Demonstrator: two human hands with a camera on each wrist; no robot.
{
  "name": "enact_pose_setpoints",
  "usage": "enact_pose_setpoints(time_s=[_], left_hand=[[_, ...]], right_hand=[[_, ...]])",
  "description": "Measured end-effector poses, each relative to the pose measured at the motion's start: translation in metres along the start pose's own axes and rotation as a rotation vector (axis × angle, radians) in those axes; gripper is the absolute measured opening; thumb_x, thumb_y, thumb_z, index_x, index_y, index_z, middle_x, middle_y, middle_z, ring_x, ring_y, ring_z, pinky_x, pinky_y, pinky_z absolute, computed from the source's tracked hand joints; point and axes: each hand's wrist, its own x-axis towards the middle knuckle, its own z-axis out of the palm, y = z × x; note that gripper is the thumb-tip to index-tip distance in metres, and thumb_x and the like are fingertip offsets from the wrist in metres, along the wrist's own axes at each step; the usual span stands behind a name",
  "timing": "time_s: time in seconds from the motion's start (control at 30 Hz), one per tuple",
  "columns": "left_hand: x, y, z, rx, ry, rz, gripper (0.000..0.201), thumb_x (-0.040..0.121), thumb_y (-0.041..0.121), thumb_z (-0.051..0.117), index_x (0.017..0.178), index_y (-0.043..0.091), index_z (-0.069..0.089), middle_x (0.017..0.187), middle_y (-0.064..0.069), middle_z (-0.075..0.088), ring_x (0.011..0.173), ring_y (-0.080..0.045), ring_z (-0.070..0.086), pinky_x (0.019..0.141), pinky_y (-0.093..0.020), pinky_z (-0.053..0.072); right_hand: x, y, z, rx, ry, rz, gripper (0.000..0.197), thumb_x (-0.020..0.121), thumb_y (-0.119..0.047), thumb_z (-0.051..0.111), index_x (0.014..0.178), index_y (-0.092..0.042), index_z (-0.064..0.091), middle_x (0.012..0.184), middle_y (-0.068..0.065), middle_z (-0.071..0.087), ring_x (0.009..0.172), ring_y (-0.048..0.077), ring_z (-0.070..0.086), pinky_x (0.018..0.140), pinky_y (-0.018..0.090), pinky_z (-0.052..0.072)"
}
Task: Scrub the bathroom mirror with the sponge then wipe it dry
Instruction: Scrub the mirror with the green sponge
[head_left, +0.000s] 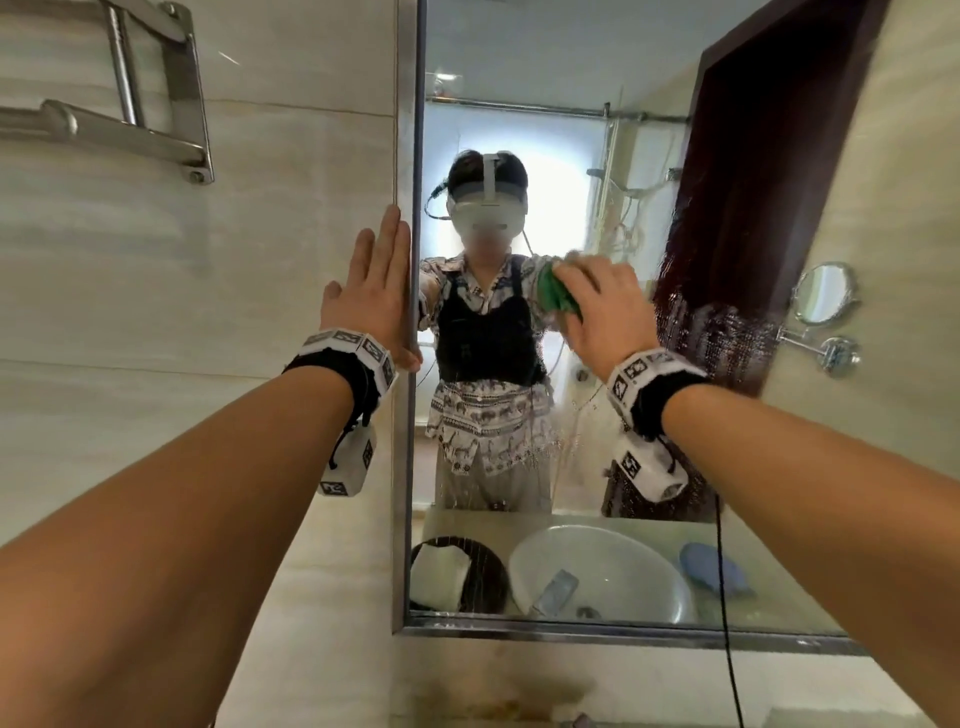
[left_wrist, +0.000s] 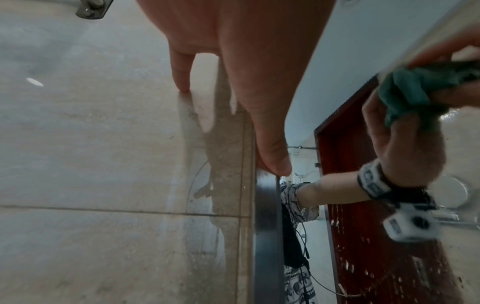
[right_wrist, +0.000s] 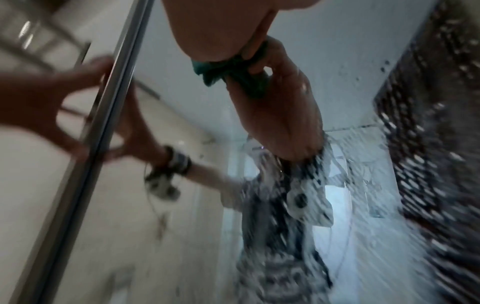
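Currently you are pressing a green sponge (head_left: 558, 296) against the glass of the bathroom mirror (head_left: 597, 78) with your right hand (head_left: 602, 312). The fingers of that hand are curling over the sponge and holding it flat to the glass; the right wrist view is showing the thumb and fingers pinching the green material (right_wrist: 233, 74), though that picture is blurred. To the right of the grip and below it, the glass is carrying streaks and droplets of water.

Your left hand (head_left: 371, 296) is lying flat, fingers straight and together, holding nothing. It is bracing on the tiled wall (head_left: 208, 312) to the left of the sponge, with its thumb side touching the metal mirror frame (head_left: 408, 467); in the left wrist view the thumb (left_wrist: 272, 156) is resting on the frame edge.

Below the grip, the glass is reflecting a white basin and a blue cloth. Up and left of the bracing hand, a chrome towel rack (head_left: 130, 104) is hanging on the wall. To the right of the sponge hand, a round shaving mirror (head_left: 823, 293) is sitting on an arm.
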Motion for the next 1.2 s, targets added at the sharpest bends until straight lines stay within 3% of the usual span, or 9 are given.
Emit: enact_pose_setpoints(time_s=[0.1, 0.2, 0.3, 0.37, 0.53, 0.67, 0.9, 1.1, 1.2], left_hand=[[0.001, -0.001, 0.001, 0.01, 0.007, 0.0, 0.163, 0.049, 0.051, 0.094, 0.15, 0.019, -0.03, 0.156, 0.007, -0.038, 0.151, -0.025, -0.013, 0.109, -0.061, 0.035], [0.001, -0.003, 0.003, 0.031, 0.029, 0.001, 0.163, 0.049, 0.055, 0.092, 0.149, 0.021, -0.031, 0.155, 0.009, -0.038, 0.152, -0.024, -0.012, 0.105, -0.06, 0.04], [0.0, 0.0, 0.002, 0.071, 0.055, -0.013, 0.16, 0.051, 0.057, 0.091, 0.15, 0.02, -0.03, 0.157, 0.009, -0.036, 0.152, -0.024, -0.008, 0.097, -0.055, 0.048], [-0.001, 0.001, 0.001, 0.087, 0.063, -0.021, 0.156, 0.054, 0.055, 0.09, 0.15, 0.019, -0.028, 0.157, 0.008, -0.035, 0.152, -0.025, -0.005, 0.096, -0.054, 0.048], [-0.001, 0.006, -0.013, 0.068, 0.013, -0.053, 0.135, 0.068, 0.043, 0.085, 0.154, 0.019, -0.016, 0.16, 0.006, -0.029, 0.15, -0.028, 0.003, 0.103, -0.06, 0.039], [-0.011, 0.037, -0.034, 0.071, -0.014, 0.001, 0.103, 0.07, 0.032, 0.084, 0.149, 0.02, 0.019, 0.161, -0.004, 0.005, 0.145, -0.031, 0.012, 0.1, -0.058, 0.039], [-0.019, 0.122, -0.058, 0.094, -0.07, 0.184, 0.075, 0.073, 0.045, 0.08, 0.136, 0.024, 0.044, 0.149, -0.003, 0.037, 0.136, -0.031, 0.035, 0.101, -0.051, 0.041], [-0.031, 0.214, -0.079, 0.074, -0.082, 0.24, 0.084, 0.075, 0.049, 0.077, 0.144, 0.023, 0.037, 0.153, -0.005, 0.035, 0.14, -0.031, 0.032, 0.106, -0.057, 0.038], [-0.047, 0.262, -0.088, 0.066, -0.085, 0.25, 0.09, 0.075, 0.049, 0.077, 0.149, 0.024, 0.031, 0.157, -0.003, 0.029, 0.143, -0.032, 0.027, 0.108, -0.056, 0.037]], right_hand=[[-0.039, -0.004, 0.022, -0.014, -0.132, -0.262, 0.046, 0.081, -0.018, 0.07, 0.126, -0.016, 0.059, 0.126, 0.009, 0.059, 0.111, 0.035, 0.055, 0.072, 0.042, 0.059], [-0.07, -0.004, 0.033, 0.068, -0.314, -0.426, 0.04, 0.082, -0.019, 0.068, 0.121, -0.017, 0.062, 0.118, 0.004, 0.061, 0.102, 0.019, 0.051, 0.087, 0.029, 0.053], [-0.076, -0.009, 0.024, -0.024, -0.549, -0.348, 0.039, 0.089, -0.021, 0.062, 0.127, -0.024, 0.055, 0.121, -0.002, 0.055, 0.103, 0.023, 0.051, 0.076, 0.041, 0.056], [-0.071, -0.011, 0.011, 0.004, -0.599, -0.279, 0.038, 0.09, -0.018, 0.06, 0.127, -0.023, 0.056, 0.119, -0.002, 0.055, 0.105, 0.024, 0.051, 0.079, 0.041, 0.053], [-0.063, 0.005, -0.029, 0.015, -0.567, -0.138, 0.041, 0.089, -0.017, 0.058, 0.129, -0.024, 0.055, 0.119, -0.002, 0.054, 0.106, 0.023, 0.051, 0.085, 0.04, 0.052], [-0.063, 0.024, -0.067, -0.023, -0.546, -0.088, 0.041, 0.09, -0.018, 0.056, 0.13, -0.023, 0.055, 0.119, -0.001, 0.055, 0.107, 0.024, 0.051, 0.082, 0.042, 0.052], [-0.08, 0.064, -0.135, -0.045, -0.53, -0.005, 0.041, 0.089, -0.017, 0.057, 0.129, -0.023, 0.055, 0.119, 0.0, 0.053, 0.108, 0.025, 0.05, 0.087, 0.043, 0.049], [-0.121, 0.126, -0.204, -0.104, -0.531, 0.053, 0.044, 0.089, -0.018, 0.058, 0.133, -0.022, 0.053, 0.124, 0.002, 0.053, 0.112, 0.026, 0.05, 0.092, 0.044, 0.047], [-0.147, 0.164, -0.237, -0.12, -0.522, 0.067, 0.042, 0.088, -0.018, 0.058, 0.13, -0.023, 0.055, 0.119, 0.0, 0.054, 0.111, 0.025, 0.052, 0.086, 0.037, 0.046]])
